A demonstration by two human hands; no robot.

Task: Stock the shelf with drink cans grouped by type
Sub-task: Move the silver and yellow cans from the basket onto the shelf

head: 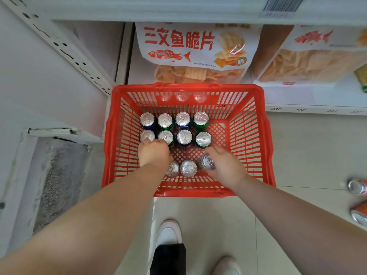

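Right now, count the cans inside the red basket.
11: four in the back row, four in the second row, two upright cans near the front, one tilted can in the right hand. The left hand may hide another.

Large white plastic snack bag printed with a red fish (196, 50); a matching second bag (317, 56) right of it; white shoes (168, 233) below it.

Both arms are seen bare along their whole visible length, the left forearm (95, 207) and the right forearm (294, 211) alike. The left hand (154, 154) and the right hand (226, 168) are bare as well. A white shoe (168, 233) with a smooth, rounded toe is worn on one foot, and its back is covered by a black trouser leg (168, 259). A second white shoe (226, 265) is only partly shown.
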